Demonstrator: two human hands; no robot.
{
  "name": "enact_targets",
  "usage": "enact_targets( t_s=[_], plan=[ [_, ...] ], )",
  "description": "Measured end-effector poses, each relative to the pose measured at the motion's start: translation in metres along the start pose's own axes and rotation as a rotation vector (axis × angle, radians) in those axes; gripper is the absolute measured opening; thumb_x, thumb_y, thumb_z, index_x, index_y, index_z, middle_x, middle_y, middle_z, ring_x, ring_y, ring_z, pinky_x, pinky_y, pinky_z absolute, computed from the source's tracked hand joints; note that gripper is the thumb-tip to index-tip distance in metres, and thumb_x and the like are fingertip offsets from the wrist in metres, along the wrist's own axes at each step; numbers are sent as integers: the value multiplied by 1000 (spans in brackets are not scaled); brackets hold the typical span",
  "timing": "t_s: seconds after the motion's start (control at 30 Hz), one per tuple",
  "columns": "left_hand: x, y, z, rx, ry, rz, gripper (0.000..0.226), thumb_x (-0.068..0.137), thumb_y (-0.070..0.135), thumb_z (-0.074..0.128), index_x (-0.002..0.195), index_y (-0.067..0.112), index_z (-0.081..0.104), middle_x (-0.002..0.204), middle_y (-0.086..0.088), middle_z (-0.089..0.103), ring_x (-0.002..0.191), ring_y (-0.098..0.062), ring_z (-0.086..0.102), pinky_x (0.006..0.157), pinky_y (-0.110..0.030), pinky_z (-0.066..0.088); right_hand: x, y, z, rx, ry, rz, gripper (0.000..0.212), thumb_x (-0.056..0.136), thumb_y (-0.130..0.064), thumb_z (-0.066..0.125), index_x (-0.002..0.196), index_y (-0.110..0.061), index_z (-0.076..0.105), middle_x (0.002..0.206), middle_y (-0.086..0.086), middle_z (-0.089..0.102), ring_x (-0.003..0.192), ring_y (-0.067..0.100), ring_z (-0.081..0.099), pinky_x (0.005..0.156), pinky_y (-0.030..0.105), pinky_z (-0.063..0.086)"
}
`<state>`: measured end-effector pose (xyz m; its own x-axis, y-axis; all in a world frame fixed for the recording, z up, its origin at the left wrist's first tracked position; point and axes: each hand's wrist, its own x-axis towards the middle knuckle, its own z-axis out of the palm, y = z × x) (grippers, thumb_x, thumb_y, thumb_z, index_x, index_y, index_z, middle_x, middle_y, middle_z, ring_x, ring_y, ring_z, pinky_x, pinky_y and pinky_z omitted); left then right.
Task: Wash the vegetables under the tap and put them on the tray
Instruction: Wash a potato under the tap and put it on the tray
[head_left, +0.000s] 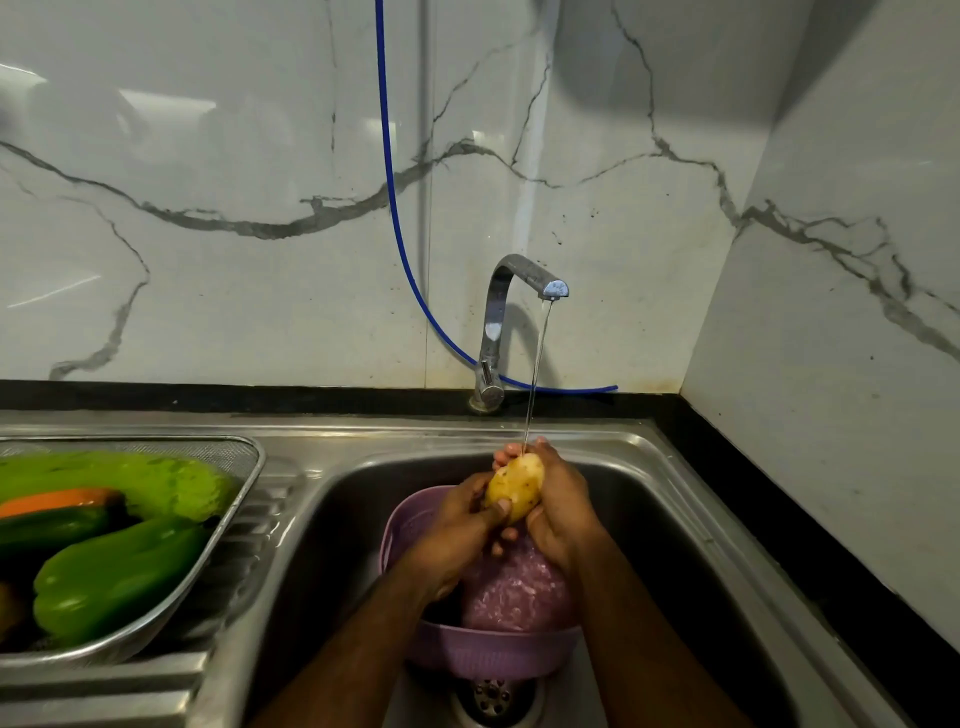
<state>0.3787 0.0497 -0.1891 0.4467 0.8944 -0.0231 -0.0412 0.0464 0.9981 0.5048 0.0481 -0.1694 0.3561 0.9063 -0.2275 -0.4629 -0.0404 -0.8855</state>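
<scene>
Head view shows me the sink from above, and I go from left to right. On the far left the metal tray (236, 470) sits on the steel draining surface (156, 686). It holds washed things: a long light green gourd (130, 478), an orange carrot (57, 501) and a green pepper (119, 577). Next comes the sink bowl (675, 545), with a purple strainer basket (493, 654) down inside it. A purple cabbage (519, 592) lies in that basket, waiting for its turn.

Over the basket my left hand (457, 535) and my right hand (561, 514) both hold one yellow potato (515, 488). The left grip curls round the low end with the thumb pressed on the skin. The right grip wraps the far side. The potato is right under the thin water stream (535, 374) from the tap (509, 322).

I think the wash is partly done, with the potato and cabbage left.

What could go wrong? The potato is wet and smooth, so it could slip out and drop into the basket or the sink. The tray is already quite full, so the potato could roll off when I set it down. Water may also splash out if I hold it too high.
</scene>
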Motion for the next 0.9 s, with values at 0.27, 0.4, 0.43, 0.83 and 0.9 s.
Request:
enact_targets(
  t_s=[0.27, 0.4, 0.43, 0.83, 0.9],
  plan=[
    [4, 4, 5, 500, 270, 236, 35, 95, 22, 64, 129, 21, 58, 117, 9, 60, 109, -9, 55, 89, -21, 42, 0, -2, 7, -38, 56, -34, 19, 104, -23, 51, 100, -15, 67, 108, 22, 65, 102, 36, 63, 96, 56, 54],
    [6, 1, 2, 584, 327, 293, 37, 90, 29, 69, 126, 24, 62, 122, 2, 65, 112, -13, 58, 98, -34, 49, -5, -7, 7, 9, 65, -17, 20, 105, -23, 51, 95, -17, 67, 105, 18, 61, 95, 32, 61, 96, 59, 54],
    [7, 0, 3, 592, 325, 297, 38, 89, 32, 70, 125, 24, 63, 121, 2, 65, 111, -13, 59, 98, -36, 50, -6, -7, 7, 11, 85, -11, 19, 105, -24, 51, 95, -18, 67, 106, 18, 61, 96, 33, 62, 95, 58, 55],
    [4, 13, 2, 329, 543, 348, 37, 83, 15, 78, 116, 24, 63, 92, 8, 67, 78, 10, 62, 66, -9, 53, -20, -9, -4, -536, -125, -125, 34, 87, -42, 78, 113, -24, 66, 105, 4, 75, 94, 21, 74, 84, 47, 63],
    [6, 15, 3, 253, 534, 351, 43, 82, 18, 79, 118, 33, 61, 98, 4, 69, 85, -4, 67, 72, -24, 59, -20, -11, -7, -586, -162, -109, 37, 90, -53, 71, 115, -26, 69, 104, 2, 76, 90, 17, 74, 72, 38, 62]
  ],
)
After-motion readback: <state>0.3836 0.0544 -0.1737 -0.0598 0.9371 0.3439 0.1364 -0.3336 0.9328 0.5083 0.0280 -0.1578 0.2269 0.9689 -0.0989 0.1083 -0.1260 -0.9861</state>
